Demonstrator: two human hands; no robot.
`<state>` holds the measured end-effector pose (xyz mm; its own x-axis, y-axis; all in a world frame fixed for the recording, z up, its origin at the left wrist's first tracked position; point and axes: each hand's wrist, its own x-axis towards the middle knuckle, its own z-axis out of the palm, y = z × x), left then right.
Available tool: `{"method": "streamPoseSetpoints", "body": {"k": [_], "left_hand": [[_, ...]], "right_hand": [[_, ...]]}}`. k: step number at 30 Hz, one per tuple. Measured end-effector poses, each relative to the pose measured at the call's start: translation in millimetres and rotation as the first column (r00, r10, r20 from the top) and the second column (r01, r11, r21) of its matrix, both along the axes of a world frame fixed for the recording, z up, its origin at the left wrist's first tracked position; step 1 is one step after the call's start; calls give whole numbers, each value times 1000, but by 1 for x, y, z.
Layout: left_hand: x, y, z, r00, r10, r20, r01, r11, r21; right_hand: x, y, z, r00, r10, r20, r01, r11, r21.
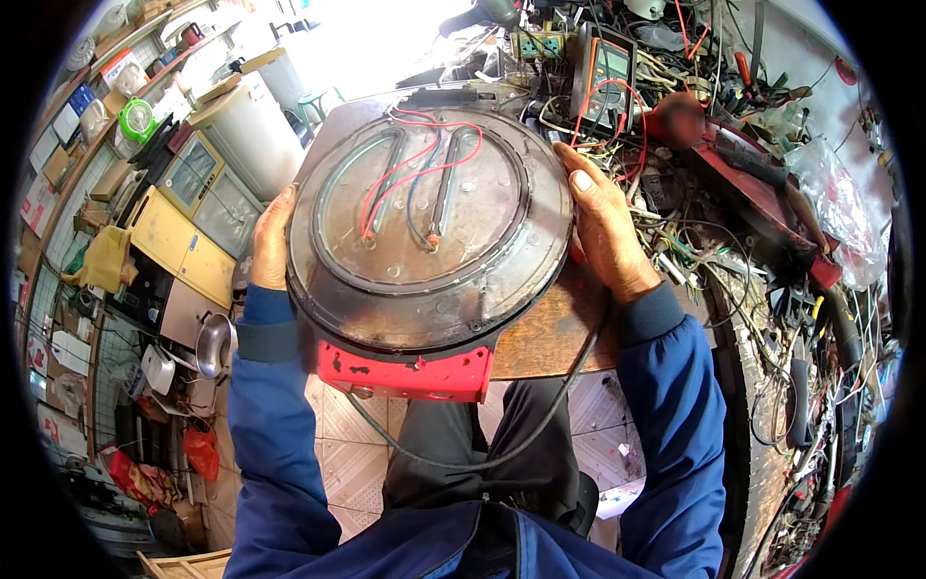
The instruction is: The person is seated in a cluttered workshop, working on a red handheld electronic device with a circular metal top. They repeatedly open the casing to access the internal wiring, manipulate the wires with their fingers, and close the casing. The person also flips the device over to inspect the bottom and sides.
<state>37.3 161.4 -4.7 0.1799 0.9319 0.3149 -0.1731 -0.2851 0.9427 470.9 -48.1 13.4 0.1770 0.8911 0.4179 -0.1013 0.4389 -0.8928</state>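
Observation:
A round electric baking pan [424,222] is in front of me at the wooden table's near edge, its heating-tube side exposed. Red wires [424,159] and a blue wire [417,188] run across it to the tube ends. A scuffed red housing panel [405,372] juts toward me, past the edge. My left hand [276,236] grips the pan's left rim, its fingers mostly hidden behind the side. On the opposite rim my right hand [610,227] is closed, thumb along the edge. A dark power cord [473,465] loops below the pan over my lap.
Cables, tools and parts crowd the right side of the wooden table [540,352]. Among them stand a multimeter [603,77] and a long red metal part [762,183]. Shelves [72,125] line the left wall, near a yellow cabinet [178,232] and a metal pot [214,345].

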Motion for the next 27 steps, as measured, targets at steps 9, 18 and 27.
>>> {"method": "streamPoseSetpoints", "body": {"k": [9,18,27], "left_hand": [[35,-50,35,986,26,166,-2,989,-145],[39,-52,40,982,34,185,-3,986,-165],[42,-64,45,970,68,232,-23,981,-193]], "right_hand": [[-7,-12,13,998,-36,-41,37,999,25],[-8,-19,12,973,-148,180,162,985,-64],[-11,-15,11,887,-231,400,262,965,-24]]}}
